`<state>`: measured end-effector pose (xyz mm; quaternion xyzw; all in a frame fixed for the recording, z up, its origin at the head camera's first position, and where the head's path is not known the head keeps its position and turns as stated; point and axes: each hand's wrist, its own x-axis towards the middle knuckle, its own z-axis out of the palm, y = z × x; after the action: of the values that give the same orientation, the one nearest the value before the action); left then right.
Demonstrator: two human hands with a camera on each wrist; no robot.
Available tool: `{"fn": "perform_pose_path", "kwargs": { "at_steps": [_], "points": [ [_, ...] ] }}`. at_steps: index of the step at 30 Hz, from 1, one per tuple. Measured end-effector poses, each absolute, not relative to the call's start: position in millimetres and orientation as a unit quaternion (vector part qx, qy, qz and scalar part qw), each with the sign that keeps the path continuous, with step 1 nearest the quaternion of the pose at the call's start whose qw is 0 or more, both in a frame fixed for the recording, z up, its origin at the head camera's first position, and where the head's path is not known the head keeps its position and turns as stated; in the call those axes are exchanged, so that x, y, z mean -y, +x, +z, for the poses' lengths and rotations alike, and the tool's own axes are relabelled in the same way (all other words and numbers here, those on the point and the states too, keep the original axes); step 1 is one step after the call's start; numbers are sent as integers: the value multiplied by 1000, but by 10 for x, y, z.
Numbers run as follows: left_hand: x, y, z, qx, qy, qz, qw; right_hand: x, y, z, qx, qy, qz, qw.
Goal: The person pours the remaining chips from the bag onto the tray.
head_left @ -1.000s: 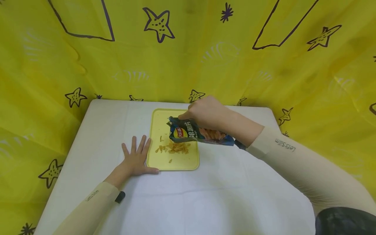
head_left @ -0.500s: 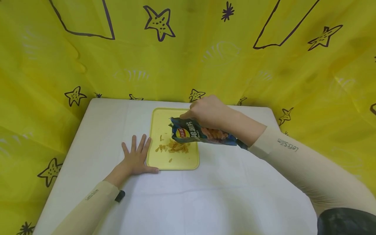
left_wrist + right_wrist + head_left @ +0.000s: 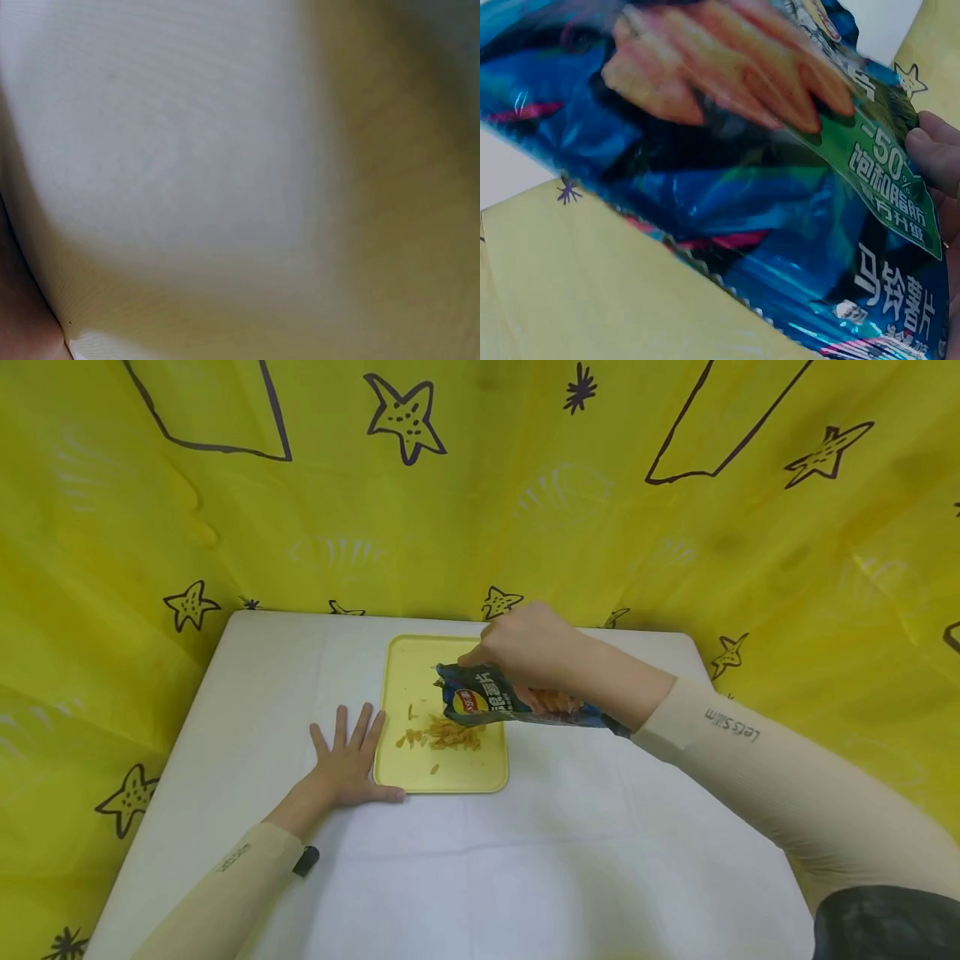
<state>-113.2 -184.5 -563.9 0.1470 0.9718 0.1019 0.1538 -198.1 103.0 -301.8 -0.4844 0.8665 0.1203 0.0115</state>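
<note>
My right hand (image 3: 528, 639) grips a dark blue potato chip bag (image 3: 498, 697) by its upper edge and holds it tilted over a pale yellow tray (image 3: 442, 782). In the right wrist view the blue bag (image 3: 727, 172) fills most of the picture, with the thumb (image 3: 934, 154) pressed on it at the right. A small heap of broken chips (image 3: 450, 735) lies on the tray below the bag's left end. Spread flat, my left hand (image 3: 345, 770) rests at the tray's left edge, its thumb by the near left corner. Only blurred sleeve and cloth show in the left wrist view.
A white cloth covers the table (image 3: 480, 877). Behind and beside it hangs a yellow curtain (image 3: 480, 527) with star drawings. Both forearms wear beige sleeves, the right sleeve (image 3: 772, 768) reaching across the table's right side.
The bag has shifted slightly right and tipped a little in my right hand. My left hand and the tray stay where they were.
</note>
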Motion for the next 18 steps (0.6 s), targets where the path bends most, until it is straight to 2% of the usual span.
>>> {"fn": "perform_pose_path", "kwargs": {
  "at_steps": [6, 18],
  "points": [
    [1846, -1149, -5676, -971, 154, 116, 141, -1055, -1984, -3011, -868, -482, 119, 8],
    [1853, -1153, -5706, -971, 147, 109, 151, -1030, -1964, -2982, -864, -486, 130, 16]
  ]
}}
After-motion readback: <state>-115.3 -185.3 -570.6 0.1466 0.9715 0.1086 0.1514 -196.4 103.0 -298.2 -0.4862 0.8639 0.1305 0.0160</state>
